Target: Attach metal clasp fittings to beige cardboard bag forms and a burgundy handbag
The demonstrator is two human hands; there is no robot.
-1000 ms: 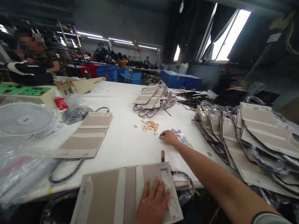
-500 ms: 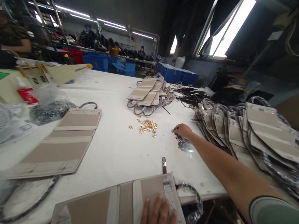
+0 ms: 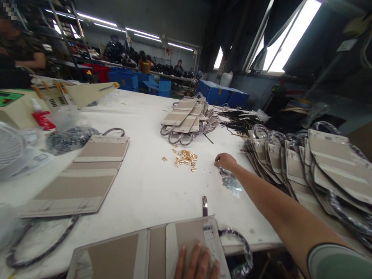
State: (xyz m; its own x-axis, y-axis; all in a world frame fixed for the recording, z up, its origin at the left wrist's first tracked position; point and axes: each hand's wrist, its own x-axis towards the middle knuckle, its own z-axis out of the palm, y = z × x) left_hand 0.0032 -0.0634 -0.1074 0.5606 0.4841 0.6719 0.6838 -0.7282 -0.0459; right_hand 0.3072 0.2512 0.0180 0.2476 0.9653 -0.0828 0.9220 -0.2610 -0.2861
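My left hand (image 3: 195, 267) lies flat, fingers spread, on a beige bag panel (image 3: 124, 252) at the front edge of the table. A strap end with a shiny metal tip (image 3: 204, 205) sticks out past that panel's far edge, and a plastic-wrapped handle (image 3: 238, 244) loops off its right side. My right hand (image 3: 225, 162) is stretched out across the table with its fingers pinched together. Whatever they hold is too small to make out. Just below it lies a heap of small thin metal plates (image 3: 231, 183). Left of that hand sits a scatter of gold metal fittings (image 3: 187, 158).
Another bag panel (image 3: 88, 174) with handles lies on the left. Stacked panels stand at the back (image 3: 187, 117) and in a row at the right (image 3: 296, 160). A white fan (image 3: 7, 148) and a bag of dark parts (image 3: 70, 139) are far left. A co-worker's arm (image 3: 33, 61) shows behind.
The view has shifted slightly, so things on the table appear a little further right. My right hand stays beside the metal plates with fingers pinched; my left hand remains on the panel.
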